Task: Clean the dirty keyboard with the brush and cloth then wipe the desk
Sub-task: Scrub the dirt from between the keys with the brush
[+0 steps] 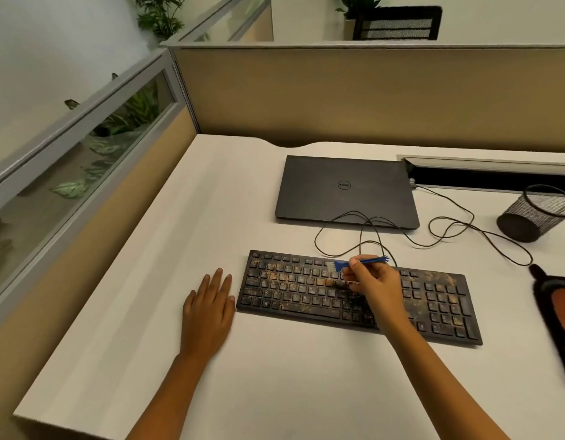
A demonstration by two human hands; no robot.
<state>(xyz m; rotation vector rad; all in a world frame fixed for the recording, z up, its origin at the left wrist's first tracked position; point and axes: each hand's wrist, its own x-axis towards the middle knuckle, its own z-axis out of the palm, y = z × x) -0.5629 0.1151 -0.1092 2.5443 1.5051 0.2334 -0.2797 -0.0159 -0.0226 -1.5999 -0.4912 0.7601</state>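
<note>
The keyboard [357, 296] lies flat on the worktop [275, 376], near the front edge, in front of a closed laptop [346, 190]. Brown grime covers most keys. Its cable [433, 230] loops behind it toward the laptop.

The right hand [371, 277] pinches a blue brush [357, 264] at mid-handle, fingers curled round it, bristles pointing left over the upper key rows. The left hand [209, 309] rests flat on the worktop, fingers straight, just beside the keyboard's left edge, holding nothing.

Handling notes (judged):
- The brush appears light and thin; a pinch near the bristles should give better control.
- The keyboard appears rigid and light, so it may slide under strokes. Steady it by pressing on its left edge.
- A dark and orange item [557, 315] at the right edge may be the cloth; this cannot be confirmed.
</note>
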